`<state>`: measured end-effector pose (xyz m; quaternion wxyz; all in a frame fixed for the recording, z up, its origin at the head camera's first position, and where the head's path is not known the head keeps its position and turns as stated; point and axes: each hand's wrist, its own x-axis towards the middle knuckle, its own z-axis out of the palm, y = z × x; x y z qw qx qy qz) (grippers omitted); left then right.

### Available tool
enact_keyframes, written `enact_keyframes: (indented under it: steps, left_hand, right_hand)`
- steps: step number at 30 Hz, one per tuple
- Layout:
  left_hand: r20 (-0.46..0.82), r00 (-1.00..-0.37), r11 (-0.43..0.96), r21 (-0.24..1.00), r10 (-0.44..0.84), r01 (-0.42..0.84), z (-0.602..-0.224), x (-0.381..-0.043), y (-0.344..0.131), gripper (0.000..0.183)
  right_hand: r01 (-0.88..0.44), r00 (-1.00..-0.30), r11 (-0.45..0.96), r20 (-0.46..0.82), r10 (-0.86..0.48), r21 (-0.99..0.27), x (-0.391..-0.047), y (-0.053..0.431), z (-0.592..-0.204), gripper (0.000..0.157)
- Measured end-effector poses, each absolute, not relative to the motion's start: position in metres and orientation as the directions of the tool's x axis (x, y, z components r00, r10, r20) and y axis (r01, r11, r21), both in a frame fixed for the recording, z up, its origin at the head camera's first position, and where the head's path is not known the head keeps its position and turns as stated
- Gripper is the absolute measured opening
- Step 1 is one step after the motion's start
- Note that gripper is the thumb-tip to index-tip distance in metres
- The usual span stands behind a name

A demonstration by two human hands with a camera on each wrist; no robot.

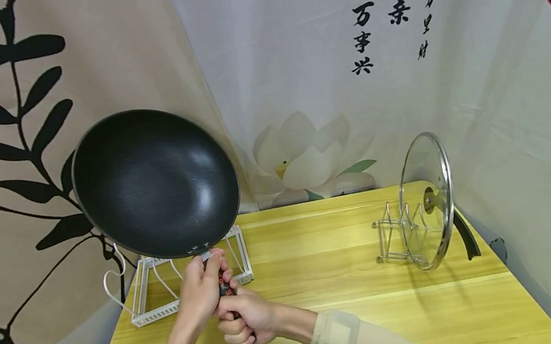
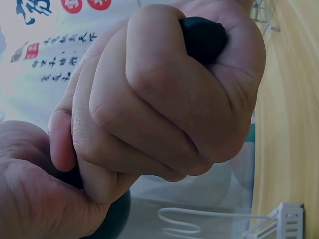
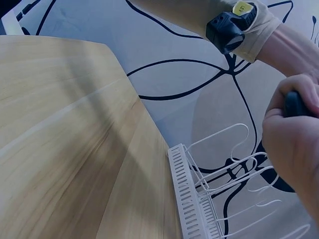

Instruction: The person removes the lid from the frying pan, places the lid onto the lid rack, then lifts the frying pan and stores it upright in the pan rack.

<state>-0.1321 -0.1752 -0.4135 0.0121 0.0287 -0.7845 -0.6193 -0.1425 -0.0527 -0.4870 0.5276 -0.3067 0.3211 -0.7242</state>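
A black frying pan [image 1: 151, 182], deep like a wok, is raised over the table's left side, its inside facing me. My left hand [image 1: 201, 289] grips the handle [image 1: 225, 288] close to the pan. Just behind it, my right hand [image 1: 249, 318] is curled round the handle's rear part. In the left wrist view the right hand [image 2: 164, 94] covers most of the handle, whose dark end [image 2: 203, 40] pokes out, and the left hand [image 2: 45, 184] shows at lower left. The right wrist view catches the right hand [image 3: 294, 137] at its edge.
Behind and below the pan stands a white wire rack [image 1: 155, 313], partly hidden. At the table's right, a glass lid [image 1: 428, 204] stands upright in a small metal rack [image 1: 391, 258]; something with a black handle [image 1: 466, 237] is behind it. Printed cloth [image 1: 294, 76] hangs behind the wooden table [image 1: 328, 258].
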Motion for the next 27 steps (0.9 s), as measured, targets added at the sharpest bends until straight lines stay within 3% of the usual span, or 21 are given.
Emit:
enact_keyframes:
  steps: [9,27]
  left_hand:
    - [0.011,-0.991,0.308,0.951,-0.131,-0.030,-0.408,-0.127,-0.179,0.034]
    - [0.185,-0.955,0.622,0.783,-0.233,0.000,-0.405,-0.119,-0.184,0.035]
  right_hand:
    - [0.588,-0.209,-0.228,0.126,-0.970,-0.776,-0.141,-0.060,-0.485,0.040]
    - [0.638,-0.075,-0.168,0.157,-0.985,-0.752,-0.142,-0.067,-0.487,0.038]
